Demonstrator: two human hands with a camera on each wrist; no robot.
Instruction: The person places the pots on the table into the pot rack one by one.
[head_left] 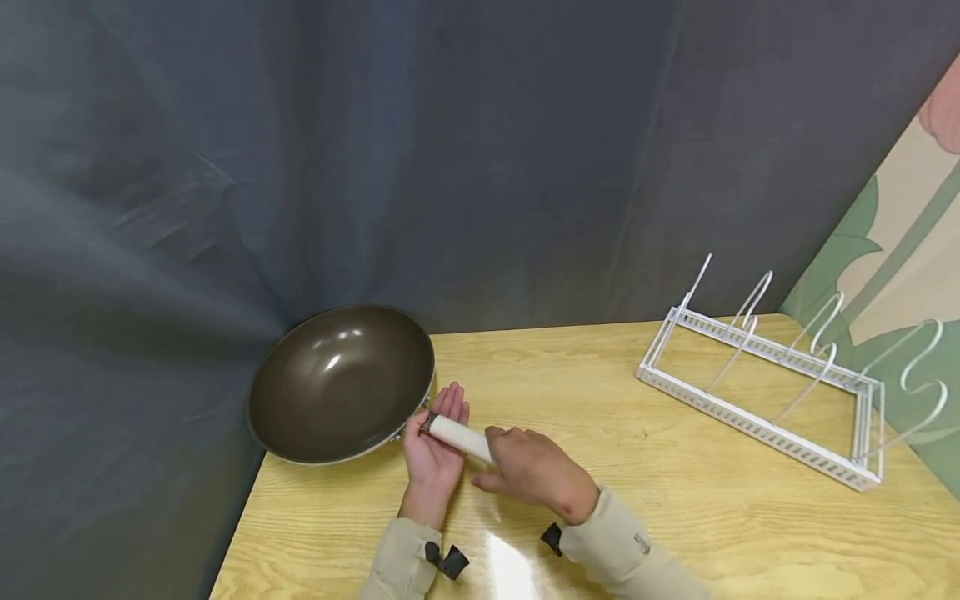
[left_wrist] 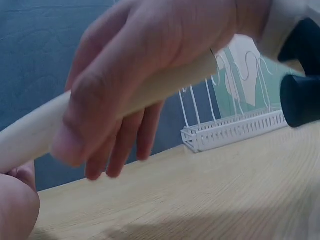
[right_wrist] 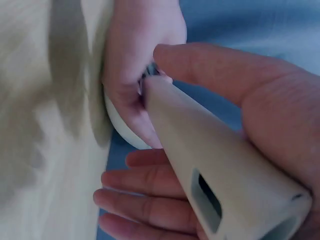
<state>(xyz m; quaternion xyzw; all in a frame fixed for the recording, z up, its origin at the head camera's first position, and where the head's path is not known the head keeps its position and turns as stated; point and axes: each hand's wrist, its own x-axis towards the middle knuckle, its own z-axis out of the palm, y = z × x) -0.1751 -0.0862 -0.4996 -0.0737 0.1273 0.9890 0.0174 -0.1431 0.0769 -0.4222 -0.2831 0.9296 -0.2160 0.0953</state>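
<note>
1. I see the pan (head_left: 341, 383) at the table's (head_left: 600, 467) back left corner, its bowl jutting past the left edge; its white handle (head_left: 459, 437) points toward me and to the right; I cannot tell whether the base rests on the wood or is lifted.
2. My right hand (head_left: 534, 472) wraps the handle's free end, fingers curled round it, thumb along the top in the right wrist view.
3. My left hand (head_left: 435, 446) lies palm up under the handle near the bowl; its fingers (right_wrist: 145, 182) look nearly straight, cupping rather than clenching.
4. The rack (head_left: 780, 392) stands well apart at the right, every slot bare.
5. My judgement: the pan is grasped but not yet carried anywhere; the move itself is all left.
</note>
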